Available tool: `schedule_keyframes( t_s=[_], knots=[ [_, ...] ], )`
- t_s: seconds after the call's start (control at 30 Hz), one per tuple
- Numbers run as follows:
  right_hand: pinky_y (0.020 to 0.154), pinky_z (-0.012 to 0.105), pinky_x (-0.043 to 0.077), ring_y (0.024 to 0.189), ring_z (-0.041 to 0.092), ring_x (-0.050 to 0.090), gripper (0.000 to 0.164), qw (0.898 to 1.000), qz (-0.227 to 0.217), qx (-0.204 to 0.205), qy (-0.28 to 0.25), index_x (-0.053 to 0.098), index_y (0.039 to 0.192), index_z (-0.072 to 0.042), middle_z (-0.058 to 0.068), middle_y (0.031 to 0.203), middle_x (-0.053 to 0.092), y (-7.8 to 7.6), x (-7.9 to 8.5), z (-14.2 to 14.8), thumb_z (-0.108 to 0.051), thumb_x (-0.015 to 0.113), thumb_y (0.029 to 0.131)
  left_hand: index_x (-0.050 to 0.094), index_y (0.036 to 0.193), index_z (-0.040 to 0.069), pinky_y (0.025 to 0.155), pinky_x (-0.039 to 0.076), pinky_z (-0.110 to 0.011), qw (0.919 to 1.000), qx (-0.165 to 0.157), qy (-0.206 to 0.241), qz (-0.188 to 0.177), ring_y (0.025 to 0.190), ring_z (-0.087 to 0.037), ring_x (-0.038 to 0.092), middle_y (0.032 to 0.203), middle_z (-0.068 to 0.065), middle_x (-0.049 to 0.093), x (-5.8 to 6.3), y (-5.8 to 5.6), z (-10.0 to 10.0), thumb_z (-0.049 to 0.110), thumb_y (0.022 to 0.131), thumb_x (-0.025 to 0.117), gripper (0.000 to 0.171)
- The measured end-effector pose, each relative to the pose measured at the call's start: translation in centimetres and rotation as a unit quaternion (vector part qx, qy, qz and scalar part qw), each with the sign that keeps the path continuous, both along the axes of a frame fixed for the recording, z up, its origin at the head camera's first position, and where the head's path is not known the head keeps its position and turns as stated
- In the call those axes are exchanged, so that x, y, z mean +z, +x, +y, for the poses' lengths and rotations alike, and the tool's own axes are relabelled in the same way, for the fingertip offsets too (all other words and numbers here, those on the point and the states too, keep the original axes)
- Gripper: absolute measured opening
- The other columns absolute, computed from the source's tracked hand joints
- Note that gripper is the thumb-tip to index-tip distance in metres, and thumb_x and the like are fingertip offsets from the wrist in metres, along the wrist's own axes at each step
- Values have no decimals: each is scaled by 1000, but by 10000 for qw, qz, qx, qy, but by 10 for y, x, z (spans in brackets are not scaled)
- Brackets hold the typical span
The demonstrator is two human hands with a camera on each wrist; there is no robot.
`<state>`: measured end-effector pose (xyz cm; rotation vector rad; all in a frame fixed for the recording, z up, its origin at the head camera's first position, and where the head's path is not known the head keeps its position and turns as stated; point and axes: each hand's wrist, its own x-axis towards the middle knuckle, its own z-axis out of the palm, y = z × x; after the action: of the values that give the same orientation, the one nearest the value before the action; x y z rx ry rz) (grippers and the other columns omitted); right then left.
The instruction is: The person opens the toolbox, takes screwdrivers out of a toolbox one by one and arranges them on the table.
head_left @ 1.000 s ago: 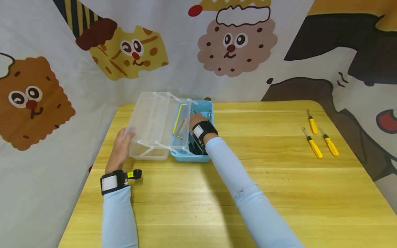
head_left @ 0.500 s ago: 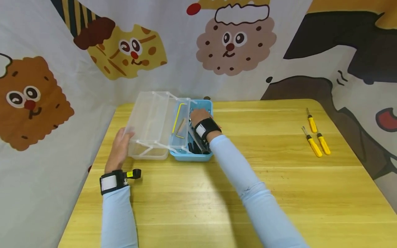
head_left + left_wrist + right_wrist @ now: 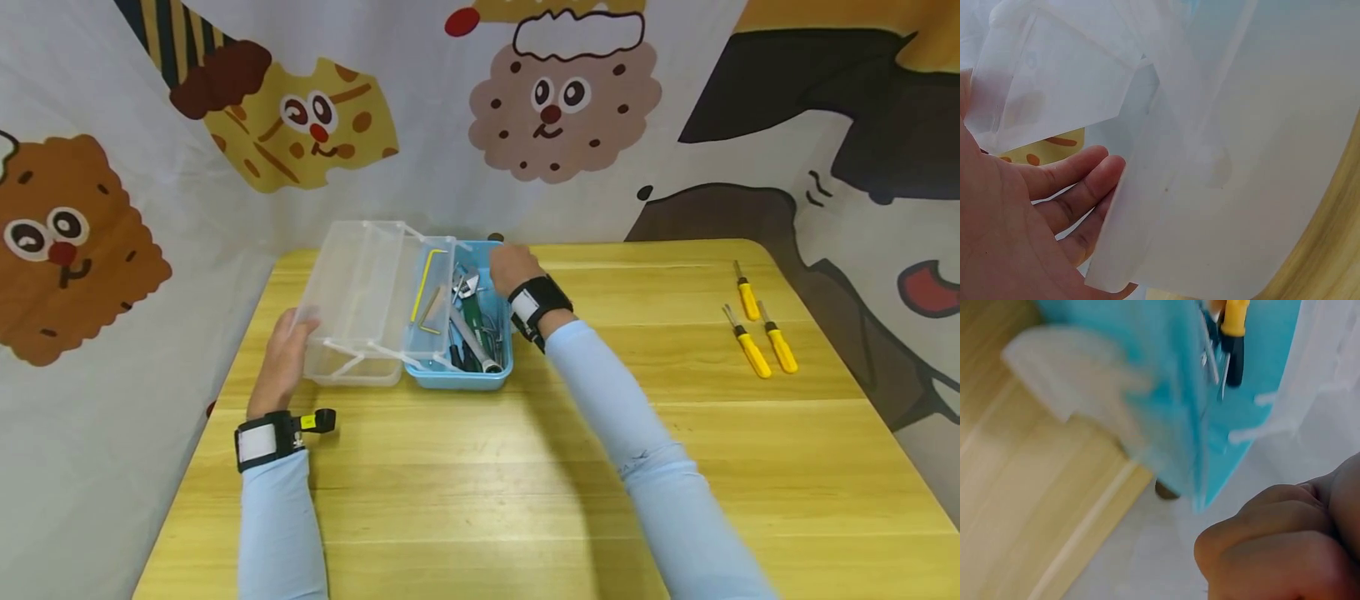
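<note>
My left hand (image 3: 279,364) grips the left edge of a clear plastic tray section (image 3: 348,287), which is folded out on its hinged arms. In the left wrist view its fingers (image 3: 1079,194) lie along the translucent plastic. My right hand (image 3: 514,268) is over the back right rim of the light blue toolbox (image 3: 459,381), its fingers curled (image 3: 1272,556); I cannot tell whether they hold anything. Inside the box lie an adjustable wrench (image 3: 467,286), a green handle (image 3: 475,321) and a grey metal bar with a round end (image 3: 472,337). A yellow-and-black handle (image 3: 1235,337) shows in the right wrist view.
Yellow and brass-coloured hex keys (image 3: 423,287) lie in the raised tray. Three yellow-handled screwdrivers (image 3: 753,354) lie apart at the right of the wooden table (image 3: 465,483). A printed curtain (image 3: 435,192) hangs right behind the table's back edge.
My right hand has come up out of the toolbox toward its back right rim, uncovering the tools inside. The rightmost screwdriver has rolled a little to the left. The left hand stays put.
</note>
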<state>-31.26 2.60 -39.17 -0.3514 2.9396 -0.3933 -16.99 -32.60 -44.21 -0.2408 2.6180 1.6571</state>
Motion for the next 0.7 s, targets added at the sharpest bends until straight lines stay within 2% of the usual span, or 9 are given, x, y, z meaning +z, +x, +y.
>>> schedule_keyframes(
  t_s=[0.1, 0.17, 0.27, 0.4, 0.5, 0.6, 0.7],
  knots=[
    [56, 33, 44, 65, 22, 51, 31, 9999, 123, -53, 23, 62, 88, -1, 7, 76, 48, -2, 5, 16, -4, 40, 110, 27, 165, 11, 121, 26, -67, 10000, -8, 32, 14, 145, -40, 35, 164, -22, 34, 0, 0, 0, 53, 112, 31, 68],
    [58, 34, 46, 67, 24, 53, 29, 9996, 276, -40, 75, 61, 87, -1, 8, 77, 51, -3, 8, 28, -2, 41, 108, 27, 165, 11, 122, 26, -68, 10000, -12, 40, -1, 146, -41, 34, 164, -22, 33, 0, 1, 0, 54, 112, 32, 68],
    [54, 32, 44, 61, 22, 50, 31, 9993, 350, -25, 102, 55, 82, -3, 7, 71, 47, -4, 13, 48, -3, 39, 109, 26, 165, 11, 121, 26, -68, 10000, -18, 35, -13, 145, -41, 35, 164, -22, 34, 0, 1, 0, 54, 112, 31, 68],
    [47, 28, 38, 51, 18, 43, 44, 9993, 144, -321, -92, 49, 78, -6, 4, 63, 40, -5, 15, 77, -14, 28, 115, 27, 165, 12, 120, 28, -66, 10000, -6, 30, 13, 142, -38, 37, 162, -22, 36, 0, 1, 0, 53, 112, 31, 67],
    [48, 30, 38, 52, 19, 44, 46, 9989, 156, -436, -12, 52, 79, -3, 4, 64, 40, -6, 11, 100, -14, 25, 115, 27, 165, 12, 120, 29, -65, 10000, 18, 62, 10, 140, -37, 38, 160, -22, 37, 1, 1, 0, 53, 112, 31, 67],
    [52, 32, 39, 58, 23, 44, 35, 9984, 261, -354, 364, 56, 92, 3, 6, 69, 39, -4, 3, 125, -6, 29, 113, 27, 165, 11, 121, 28, -65, 10000, 26, 52, -1, 140, -37, 38, 161, -22, 36, 0, 0, 0, 53, 112, 31, 68],
    [51, 32, 38, 55, 22, 44, 44, 9966, 104, -806, 109, 60, 91, 7, 5, 64, 39, 1, -6, 148, -13, 29, 114, 27, 165, 11, 121, 29, -65, 10000, 47, 45, 15, 140, -37, 38, 161, -22, 37, 0, -1, 0, 54, 112, 31, 68]
  ],
)
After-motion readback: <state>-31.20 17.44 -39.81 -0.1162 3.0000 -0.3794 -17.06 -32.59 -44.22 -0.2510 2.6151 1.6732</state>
